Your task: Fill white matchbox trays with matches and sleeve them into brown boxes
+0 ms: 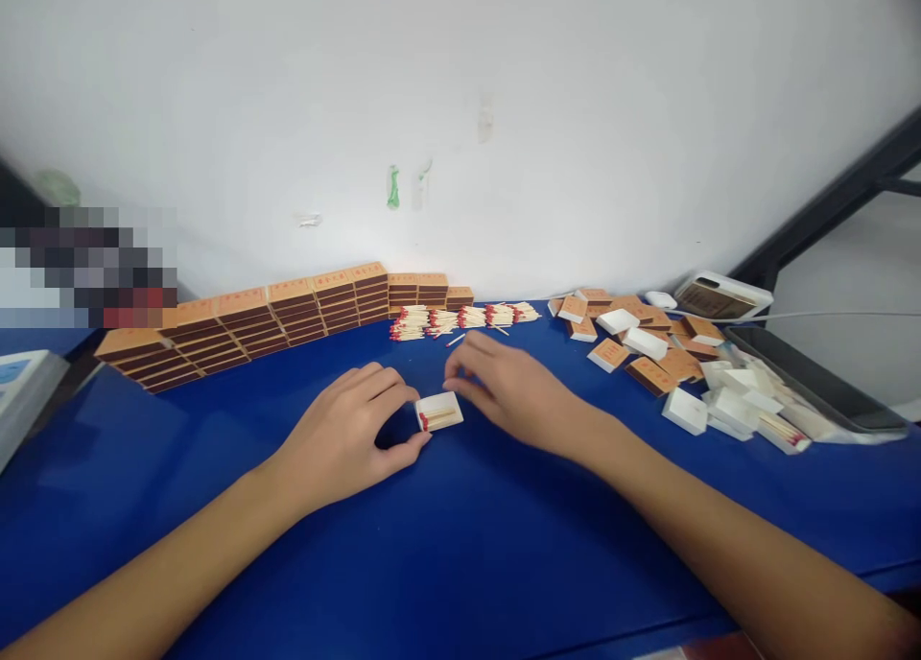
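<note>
clock centred on the matchbox tray, 12 away from the person. blue tabletop nearest, both forearms reaching in over it.

left hand at 9 o'clock: thumb and index fingers clamped on the left end of the white matchbox tray, which rests on the tabletop, open side up. a few matches inside, red heads towards 9.

right hand at 2 to 3 o'clock: thumb and index bent towards each other by the tray's far right corner. cannot tell if the tips meet or grip anything.

3 o'clock, well apart: jumbled white trays, the nearest filled one showing red heads. black phone just past them.

between 2 and 3: heap of orange boxes, white ends showing on some.

12 to 1: loose match beyond the right hand, then match piles in a row.

9 to 11: matchbox stacks, side by side, dark strips facing in.

farthest: pale wall.
</note>
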The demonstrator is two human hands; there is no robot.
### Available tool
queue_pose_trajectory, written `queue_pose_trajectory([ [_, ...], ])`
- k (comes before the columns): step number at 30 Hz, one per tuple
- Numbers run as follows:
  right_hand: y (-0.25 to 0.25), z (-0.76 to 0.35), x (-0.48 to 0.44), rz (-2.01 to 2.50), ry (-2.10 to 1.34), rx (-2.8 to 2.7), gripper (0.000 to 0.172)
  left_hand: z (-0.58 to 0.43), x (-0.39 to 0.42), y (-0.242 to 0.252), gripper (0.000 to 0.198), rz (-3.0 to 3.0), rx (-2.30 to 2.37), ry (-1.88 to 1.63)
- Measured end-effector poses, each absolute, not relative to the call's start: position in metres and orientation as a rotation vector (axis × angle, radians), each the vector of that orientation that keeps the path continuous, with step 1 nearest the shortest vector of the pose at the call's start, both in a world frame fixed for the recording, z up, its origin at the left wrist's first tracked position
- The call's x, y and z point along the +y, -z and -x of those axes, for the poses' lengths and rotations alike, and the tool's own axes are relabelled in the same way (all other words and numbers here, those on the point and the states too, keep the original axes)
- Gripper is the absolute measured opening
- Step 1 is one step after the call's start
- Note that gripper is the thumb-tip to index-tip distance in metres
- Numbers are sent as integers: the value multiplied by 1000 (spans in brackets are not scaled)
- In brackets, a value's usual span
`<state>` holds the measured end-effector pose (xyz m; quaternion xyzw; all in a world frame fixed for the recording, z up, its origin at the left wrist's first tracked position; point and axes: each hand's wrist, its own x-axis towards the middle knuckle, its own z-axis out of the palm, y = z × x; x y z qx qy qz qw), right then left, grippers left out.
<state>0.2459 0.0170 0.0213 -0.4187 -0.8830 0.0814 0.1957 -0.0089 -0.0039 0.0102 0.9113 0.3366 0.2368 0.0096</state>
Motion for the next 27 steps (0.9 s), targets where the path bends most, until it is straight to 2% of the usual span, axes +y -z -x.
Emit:
queue_pose_trajectory([
  [9, 5, -270, 108, 1177, -308, -2401, 13, 13, -2, -10, 22, -2821, 1060, -737],
  [27, 0, -270, 99, 1276, -273, -2451, 7, 13, 0, -10, 23, -2829, 1066, -708],
])
